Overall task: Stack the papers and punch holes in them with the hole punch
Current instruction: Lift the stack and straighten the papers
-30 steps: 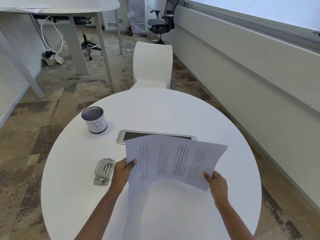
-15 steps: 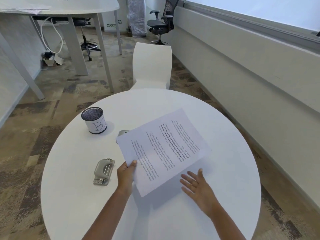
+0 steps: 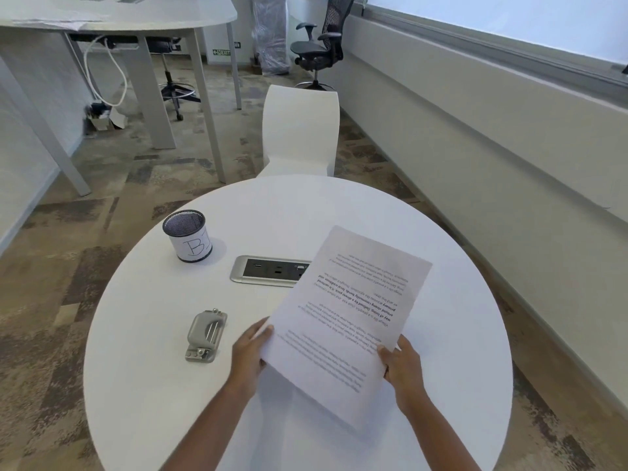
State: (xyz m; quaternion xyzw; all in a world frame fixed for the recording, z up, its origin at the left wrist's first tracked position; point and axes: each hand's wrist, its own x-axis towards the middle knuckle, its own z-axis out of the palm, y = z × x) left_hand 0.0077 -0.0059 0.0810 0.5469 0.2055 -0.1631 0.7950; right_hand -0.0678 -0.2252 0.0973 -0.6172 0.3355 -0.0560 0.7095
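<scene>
Printed white papers [image 3: 346,321] are held above the round white table [image 3: 142,385], long side pointing away from me, text upside down. My left hand [image 3: 249,351] grips their left edge and my right hand [image 3: 401,363] grips their right edge near the bottom. The grey metal hole punch [image 3: 206,335] lies on the table just left of my left hand, untouched.
A black mesh pen cup [image 3: 188,235] labelled B stands at the back left. A silver power socket panel [image 3: 268,275] is set in the table's middle, partly hidden by the papers. A white chair [image 3: 300,130] stands behind the table.
The papers have turned from lying sideways to pointing lengthwise away from me. My right hand, which had let go and hovered open, has taken hold of the right edge again.
</scene>
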